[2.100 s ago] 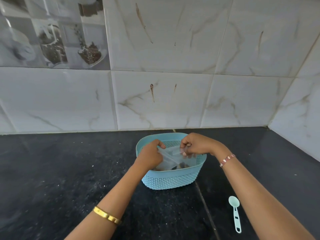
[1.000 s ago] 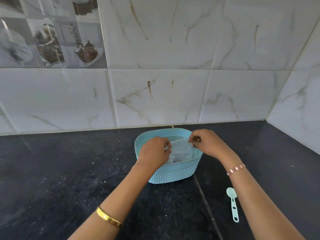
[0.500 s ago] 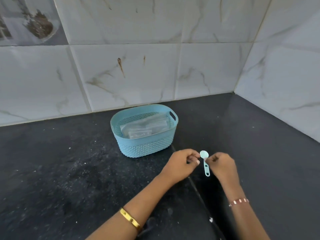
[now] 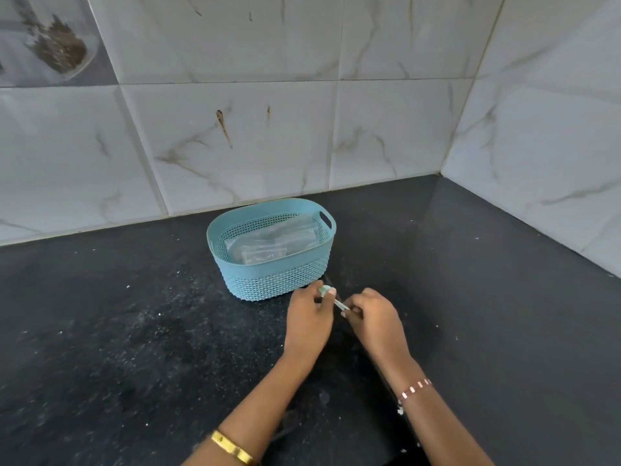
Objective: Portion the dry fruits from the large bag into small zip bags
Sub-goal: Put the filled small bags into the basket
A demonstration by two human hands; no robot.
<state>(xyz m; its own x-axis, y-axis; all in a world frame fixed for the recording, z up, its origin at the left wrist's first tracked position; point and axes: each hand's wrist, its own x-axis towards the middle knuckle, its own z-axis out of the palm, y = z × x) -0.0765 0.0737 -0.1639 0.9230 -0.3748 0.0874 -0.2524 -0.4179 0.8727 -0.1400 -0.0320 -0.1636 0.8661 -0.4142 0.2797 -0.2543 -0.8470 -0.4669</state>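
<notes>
A light blue perforated basket (image 4: 268,279) stands on the black counter near the tiled wall, with clear zip bags (image 4: 268,245) lying inside it. Just in front of the basket, my two hands meet over a small pale green spoon (image 4: 336,299). My left hand (image 4: 307,319) pinches the spoon at its bowl end with thumb and fingers. My right hand (image 4: 374,319) pinches the handle end. Most of the spoon is hidden by my fingers. No dry fruits or large bag can be made out.
The black stone counter (image 4: 134,348) stretches wide to the left and right, dusted with pale specks. Tiled walls (image 4: 537,146) close off the back and right side, meeting in a corner at the far right.
Both hands left the bags in the basket and came down to the spoon in front of it. The left hand now pinches the spoon's bowl end.
</notes>
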